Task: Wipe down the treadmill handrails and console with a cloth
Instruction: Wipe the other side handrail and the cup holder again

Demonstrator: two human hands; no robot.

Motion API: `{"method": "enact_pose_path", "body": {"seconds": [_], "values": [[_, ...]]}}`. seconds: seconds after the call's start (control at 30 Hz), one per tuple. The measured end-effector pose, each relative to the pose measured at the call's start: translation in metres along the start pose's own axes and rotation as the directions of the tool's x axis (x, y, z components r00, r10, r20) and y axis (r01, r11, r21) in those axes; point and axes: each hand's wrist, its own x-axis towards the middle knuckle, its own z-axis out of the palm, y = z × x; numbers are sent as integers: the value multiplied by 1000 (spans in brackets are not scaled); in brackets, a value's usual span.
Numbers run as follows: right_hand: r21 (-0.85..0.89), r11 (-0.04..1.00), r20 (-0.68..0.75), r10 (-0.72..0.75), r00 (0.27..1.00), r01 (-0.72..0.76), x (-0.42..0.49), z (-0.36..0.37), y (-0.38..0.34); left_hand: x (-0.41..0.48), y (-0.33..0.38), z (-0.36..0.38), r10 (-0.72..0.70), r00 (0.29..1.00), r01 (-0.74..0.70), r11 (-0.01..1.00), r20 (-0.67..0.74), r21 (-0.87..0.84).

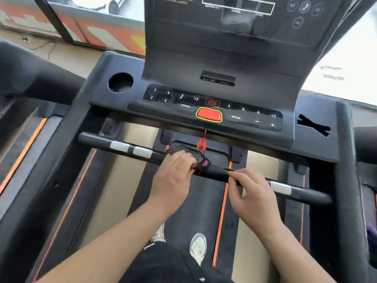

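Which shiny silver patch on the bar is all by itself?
The silver patch just right of the right hand; the other two sit together beyond the left hand.

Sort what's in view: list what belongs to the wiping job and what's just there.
Job: cloth, front handrail, console, left hand, right hand.
Just there: safety cord, running belt, shoes.

PROG, MODE, 3, 6, 9, 12, perhaps STOP/START, mark the console (246,114).
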Motion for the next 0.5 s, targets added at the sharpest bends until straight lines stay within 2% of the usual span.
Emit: {"method": "enact_pose_path", "body": {"seconds": [0.03, 0.07, 0.1, 0.13, 0.17, 0.2, 0.23, 0.33, 0.5], "values": [[-7, 1000, -13, -17, 1000, 17, -3, -3, 3, 0, -5, 0, 77, 997, -77, 997, 17, -10], [-10, 999, -15, -33, 999, 33, -5, -6, 4, 4, -14, -5, 78, 997, -78, 997, 17, 12], [-2, 999, 1, -40, 999, 40, -8, -8, 6, 9, -24, -11, -8, 1000, 8, 999, -2, 39], [10, 999, 27, -37, 999, 37, -11, -10, 6, 12, -29, -17, -166, 985, 168, 985, -49, 43], [24, 999, 53, -26, 998, 24, -15, -12, 6, 12, -28, -19, -324, 940, 328, 945, -106, 13], [36, 999, 69, -7, 998, 5, -19, -13, 6, 10, -18, -16, -412, 900, 414, 910, -142, -12], [47, 999, 80, 18, 997, -22, -21, -15, 7, 6, -1, -7, -412, 899, 413, 910, -145, -29], [66, 994, 119, 78, 990, -87, -28, -21, 13, -15, 40, 18, -266, 960, 260, 963, -85, -77], [100, 987, 166, 111, 980, -129, -39, -24, 20, -20, 58, 16, -253, 965, 248, 965, -62, -88]]}}
